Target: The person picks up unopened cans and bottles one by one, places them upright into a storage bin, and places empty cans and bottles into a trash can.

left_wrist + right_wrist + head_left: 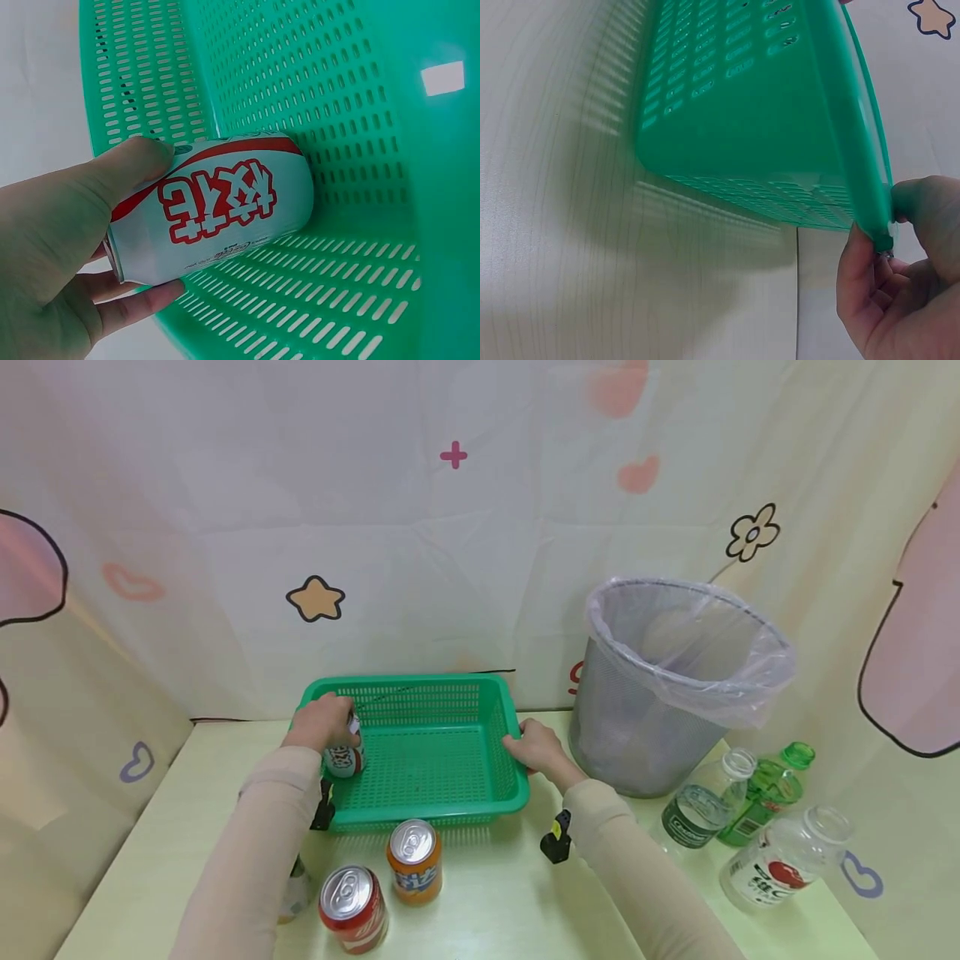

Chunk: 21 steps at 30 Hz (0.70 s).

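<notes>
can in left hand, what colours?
The can is mostly white with red print and trim; left wrist view shows it best.

Back right: round grey mesh wastebasket [630, 727], lined with translucent plastic bag [761, 685], stood.
Right edge: clear plastic green-labelled bottle [699, 812], green plastic bottle [763, 795], clear wide-mouthed plastic jar [782, 862] stood nearby.
Rear: pale heart-printed curtain [480, 568] hung.

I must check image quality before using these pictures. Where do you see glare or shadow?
Right wrist view: the basket casts a soft shadow on the table, with light stripes; head view: a faint shadow beside the right sleeve; left wrist view: a bright white patch on the basket, glare or gap, I cannot tell.
</notes>
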Motion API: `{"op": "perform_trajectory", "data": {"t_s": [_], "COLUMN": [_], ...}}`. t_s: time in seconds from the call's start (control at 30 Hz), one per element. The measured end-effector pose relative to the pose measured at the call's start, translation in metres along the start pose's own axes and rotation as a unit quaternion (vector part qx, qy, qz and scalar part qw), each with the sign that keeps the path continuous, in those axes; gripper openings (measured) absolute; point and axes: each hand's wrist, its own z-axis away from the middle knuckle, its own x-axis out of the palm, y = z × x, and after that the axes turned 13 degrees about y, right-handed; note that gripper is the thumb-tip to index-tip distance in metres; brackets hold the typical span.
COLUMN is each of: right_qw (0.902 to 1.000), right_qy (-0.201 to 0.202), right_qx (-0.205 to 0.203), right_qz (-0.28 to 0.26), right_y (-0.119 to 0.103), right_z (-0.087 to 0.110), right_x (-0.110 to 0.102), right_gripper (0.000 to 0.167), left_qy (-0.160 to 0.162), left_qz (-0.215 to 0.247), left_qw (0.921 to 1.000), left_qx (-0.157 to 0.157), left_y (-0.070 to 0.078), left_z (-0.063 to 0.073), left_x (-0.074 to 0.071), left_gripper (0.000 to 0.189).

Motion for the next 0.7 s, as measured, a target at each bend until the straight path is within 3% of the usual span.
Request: {"op": "perform_trajectory", "data": {"t_s": [0.7], "right_qw": [0.9999], "right_qy": [0.004], "right_qx": [-0.011], "right_qz": [0.003], "right_y": [0.0017], "right_z": [0.0007], "right_x": [0.0015], "right_gripper": [0.031], "left_qy": [0.043], "left_qz": [-0.013], "left_qw": [0.999], "left_qx": [0.001], "left_y": [0.0029], "left_z": [-0.01], "left_x": [0.0059], "left_gripper": [0.039]}}
